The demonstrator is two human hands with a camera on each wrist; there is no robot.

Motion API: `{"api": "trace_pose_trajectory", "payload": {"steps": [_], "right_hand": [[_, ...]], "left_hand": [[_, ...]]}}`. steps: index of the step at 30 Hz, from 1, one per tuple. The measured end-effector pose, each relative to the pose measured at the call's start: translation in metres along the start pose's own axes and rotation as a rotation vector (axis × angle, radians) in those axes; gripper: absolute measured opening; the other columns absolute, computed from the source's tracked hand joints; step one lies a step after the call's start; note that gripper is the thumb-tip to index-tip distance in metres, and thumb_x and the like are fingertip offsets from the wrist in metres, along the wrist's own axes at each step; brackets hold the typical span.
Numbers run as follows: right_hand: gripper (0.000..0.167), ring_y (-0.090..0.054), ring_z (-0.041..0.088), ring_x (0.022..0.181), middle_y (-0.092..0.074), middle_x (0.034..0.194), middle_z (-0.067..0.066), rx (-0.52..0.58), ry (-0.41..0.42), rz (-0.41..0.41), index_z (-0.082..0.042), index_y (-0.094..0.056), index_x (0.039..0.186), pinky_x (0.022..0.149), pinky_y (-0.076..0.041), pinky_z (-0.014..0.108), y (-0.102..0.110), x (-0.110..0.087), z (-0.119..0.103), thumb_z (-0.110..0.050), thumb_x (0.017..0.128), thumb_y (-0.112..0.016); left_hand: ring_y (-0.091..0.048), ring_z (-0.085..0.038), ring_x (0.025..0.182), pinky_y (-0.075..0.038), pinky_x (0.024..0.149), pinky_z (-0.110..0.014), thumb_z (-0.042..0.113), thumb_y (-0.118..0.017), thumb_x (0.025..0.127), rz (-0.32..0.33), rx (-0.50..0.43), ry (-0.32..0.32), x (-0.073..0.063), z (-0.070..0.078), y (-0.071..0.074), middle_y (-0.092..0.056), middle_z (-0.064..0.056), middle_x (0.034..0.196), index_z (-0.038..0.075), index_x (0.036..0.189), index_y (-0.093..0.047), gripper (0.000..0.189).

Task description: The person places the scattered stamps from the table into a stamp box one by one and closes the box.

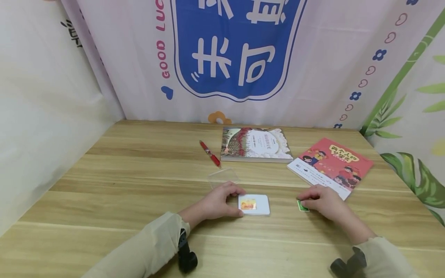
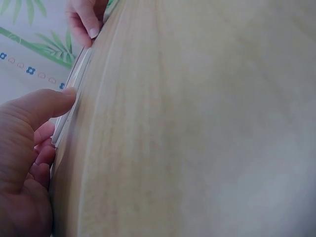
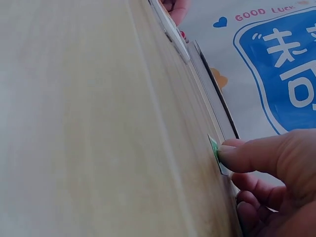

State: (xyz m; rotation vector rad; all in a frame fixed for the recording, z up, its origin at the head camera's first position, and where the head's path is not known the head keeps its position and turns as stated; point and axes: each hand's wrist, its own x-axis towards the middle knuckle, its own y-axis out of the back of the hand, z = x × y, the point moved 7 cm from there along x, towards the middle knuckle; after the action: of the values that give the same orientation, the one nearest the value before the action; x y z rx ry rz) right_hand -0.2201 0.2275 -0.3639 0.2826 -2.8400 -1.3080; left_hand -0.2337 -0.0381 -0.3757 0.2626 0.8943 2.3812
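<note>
A thin white block with rounded corners (image 1: 263, 204), perhaps a stack of cards, lies on the table with a small yellow-orange picture on its left part. My left hand (image 1: 217, 201) holds it by the left end, thumb at the near corner and a finger at the far one. In the left wrist view the thumb (image 2: 61, 101) touches its edge. To the right, my right hand (image 1: 323, 202) pinches a small green card with a pale border (image 1: 303, 206). The right wrist view shows the green card (image 3: 216, 150) tilted under the thumb, close to the tabletop.
A clear plastic piece (image 1: 222, 175) lies just beyond the left hand. Behind it are a red pen (image 1: 210, 153) and a book with a pale cover (image 1: 257, 144). A red and white book (image 1: 332, 166) lies beyond the right hand. Printed curtains surround the wooden table (image 1: 139, 185).
</note>
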Motion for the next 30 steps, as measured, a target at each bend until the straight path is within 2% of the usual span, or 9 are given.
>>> {"api": "trace_pose_trajectory", "payload": {"steps": [4, 14, 22, 30], "right_hand": [[0.011, -0.051, 0.018, 0.083, -0.062, 0.093, 0.004, 0.009, -0.024, 0.002, -0.011, -0.072, 0.092, 0.073, -0.042, 0.031, -0.0014, -0.0002, 0.0023, -0.012, 0.083, -0.066], [0.007, -0.047, 0.020, 0.082, -0.056, 0.090, 0.005, -0.012, -0.021, 0.000, -0.009, -0.067, 0.091, 0.072, -0.038, 0.032, -0.0035, 0.0011, 0.0018, -0.010, 0.084, -0.064], [0.006, -0.047, 0.021, 0.081, -0.058, 0.088, 0.005, -0.008, -0.038, -0.005, -0.007, -0.063, 0.088, 0.072, -0.039, 0.032, -0.0034, 0.0023, -0.0001, -0.008, 0.083, -0.065], [0.004, -0.048, 0.020, 0.079, -0.056, 0.083, 0.004, -0.017, -0.036, -0.059, -0.007, -0.060, 0.087, 0.070, -0.039, 0.031, -0.0022, 0.0024, -0.0056, -0.007, 0.084, -0.063]], "left_hand": [[-0.047, -0.013, 0.100, -0.040, 0.090, -0.032, 0.021, -0.078, 0.072, -0.002, 0.003, -0.002, 0.0003, -0.0006, -0.0008, -0.053, 0.003, 0.109, 0.014, 0.117, -0.061, 0.048], [-0.047, -0.013, 0.099, -0.040, 0.089, -0.031, 0.019, -0.080, 0.071, 0.013, -0.012, -0.021, 0.0013, -0.0001, -0.0001, -0.053, 0.003, 0.107, 0.013, 0.115, -0.062, 0.048], [-0.047, -0.013, 0.099, -0.040, 0.089, -0.032, 0.020, -0.079, 0.071, 0.011, -0.014, -0.009, 0.0014, -0.0011, -0.0006, -0.053, 0.002, 0.107, 0.013, 0.115, -0.062, 0.048], [-0.047, -0.013, 0.099, -0.040, 0.090, -0.032, 0.021, -0.079, 0.072, 0.010, -0.003, -0.009, 0.0011, -0.0006, -0.0003, -0.053, 0.003, 0.108, 0.014, 0.115, -0.062, 0.048]]}}
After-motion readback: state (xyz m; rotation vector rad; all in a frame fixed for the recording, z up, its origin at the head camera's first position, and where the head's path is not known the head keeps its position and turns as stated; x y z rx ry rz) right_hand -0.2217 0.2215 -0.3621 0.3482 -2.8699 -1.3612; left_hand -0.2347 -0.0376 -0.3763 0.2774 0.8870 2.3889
